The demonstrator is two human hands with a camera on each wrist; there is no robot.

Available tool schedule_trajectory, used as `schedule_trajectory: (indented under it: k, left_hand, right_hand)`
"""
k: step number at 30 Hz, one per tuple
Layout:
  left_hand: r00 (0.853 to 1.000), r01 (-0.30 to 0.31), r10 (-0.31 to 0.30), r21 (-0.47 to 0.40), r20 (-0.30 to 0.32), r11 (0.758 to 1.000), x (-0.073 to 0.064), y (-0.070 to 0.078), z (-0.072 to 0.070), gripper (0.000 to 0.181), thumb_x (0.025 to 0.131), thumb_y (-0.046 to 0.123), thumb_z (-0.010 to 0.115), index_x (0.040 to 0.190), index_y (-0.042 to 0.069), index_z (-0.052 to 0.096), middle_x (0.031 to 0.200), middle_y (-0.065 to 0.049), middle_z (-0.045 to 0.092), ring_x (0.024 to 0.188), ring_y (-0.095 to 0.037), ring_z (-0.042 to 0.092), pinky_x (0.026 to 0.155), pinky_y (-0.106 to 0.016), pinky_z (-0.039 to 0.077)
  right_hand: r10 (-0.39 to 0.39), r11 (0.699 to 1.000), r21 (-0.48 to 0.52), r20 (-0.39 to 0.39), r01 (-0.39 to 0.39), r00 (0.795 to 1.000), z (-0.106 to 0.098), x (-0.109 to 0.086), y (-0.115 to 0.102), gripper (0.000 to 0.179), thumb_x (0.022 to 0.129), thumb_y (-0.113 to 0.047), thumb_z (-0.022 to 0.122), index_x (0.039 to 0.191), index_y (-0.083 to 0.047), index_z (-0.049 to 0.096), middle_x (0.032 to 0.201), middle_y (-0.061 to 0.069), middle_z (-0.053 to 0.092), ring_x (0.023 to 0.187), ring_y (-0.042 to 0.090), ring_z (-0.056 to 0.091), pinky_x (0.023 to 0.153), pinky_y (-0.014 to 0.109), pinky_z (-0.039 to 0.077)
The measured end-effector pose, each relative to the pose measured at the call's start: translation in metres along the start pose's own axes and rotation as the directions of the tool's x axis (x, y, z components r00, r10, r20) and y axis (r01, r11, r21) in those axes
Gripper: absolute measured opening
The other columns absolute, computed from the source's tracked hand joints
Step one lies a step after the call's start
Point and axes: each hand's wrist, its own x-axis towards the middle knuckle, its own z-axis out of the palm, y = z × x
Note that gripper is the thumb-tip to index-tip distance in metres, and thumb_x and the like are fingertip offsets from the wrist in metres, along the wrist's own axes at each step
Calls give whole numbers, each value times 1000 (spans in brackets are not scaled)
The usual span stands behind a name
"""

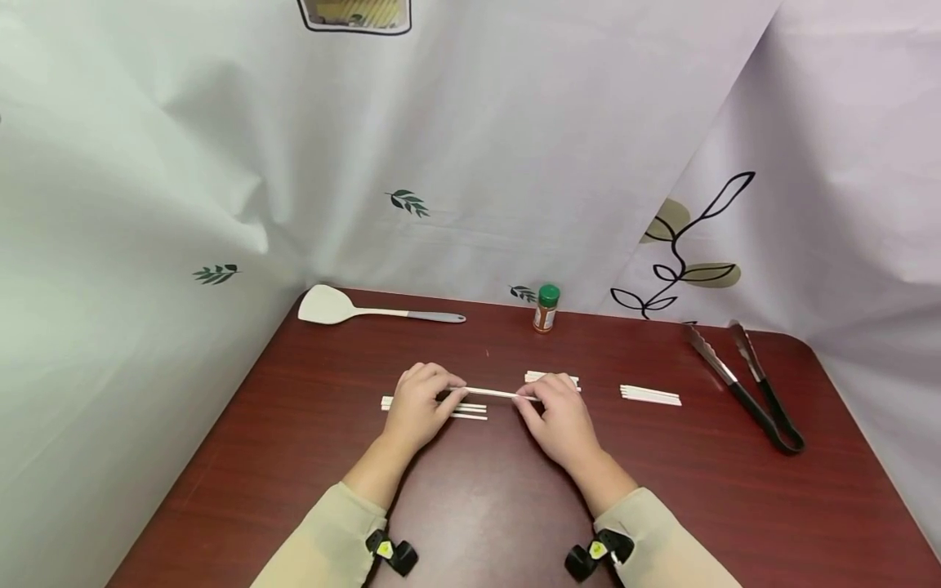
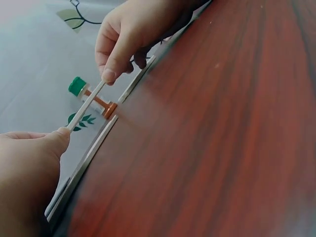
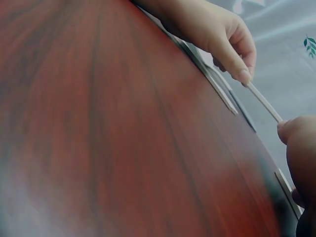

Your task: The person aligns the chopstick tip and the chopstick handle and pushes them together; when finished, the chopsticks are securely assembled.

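Between both hands stretches a thin pale wooden stick (image 1: 491,393), straight and nearly level, shaped like a chopstick. My left hand (image 1: 421,402) pinches its left part between thumb and fingers. Near the other end, the right hand (image 1: 561,416) pinches it with thumb and fingertips. In both wrist views the stick spans the gap between the thumbs, raised over the table. Several longer pale sticks (image 1: 470,408) lie side by side under the left hand, partly covered by it. Behind the right hand, a group of short sticks (image 1: 534,376) is partly hidden.
Farther right lies another group of short sticks (image 1: 650,396). Black-handled metal tongs (image 1: 764,408) rest spread at the right. A white spatula (image 1: 328,305) lies along the back edge, with a green-capped spice jar (image 1: 545,310) to its right. White patterned cloth (image 1: 470,147) hangs behind the table.
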Motion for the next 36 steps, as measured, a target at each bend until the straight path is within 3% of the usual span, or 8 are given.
schedule_trajectory:
  k: [11, 19, 36]
  left_hand:
    - [1000, -1, 1, 18, 30, 1000, 9, 17, 19, 6, 89, 21, 88, 92, 20, 82, 88, 7, 69, 83, -19, 60, 80, -42, 49]
    - [1000, -14, 14, 31, 14, 999, 14, 28, 33, 8, 88, 23, 89, 92, 19, 82, 89, 6, 70, 82, -19, 60, 78, -41, 50]
    - [997, -59, 58, 22, 48, 998, 23, 44, 54, 7, 89, 23, 87, 91, 18, 82, 87, 4, 68, 80, -19, 59, 79, -36, 51]
  right_hand:
    - [-5, 1000, -29, -43, 3, 999, -17, -6, 15, 15, 84, -11, 91, 88, -15, 77, 85, -6, 68, 88, 22, 60, 82, 37, 48]
    - [-11, 999, -38, -84, 8, 996, -27, -10, 27, 15, 83, -10, 91, 88, -14, 77, 82, -4, 66, 84, 23, 58, 79, 36, 45]
    - [3, 999, -36, -103, -7, 995, -49, -20, 44, 15, 81, -8, 91, 89, -12, 80, 84, -3, 69, 86, 23, 59, 80, 36, 44]
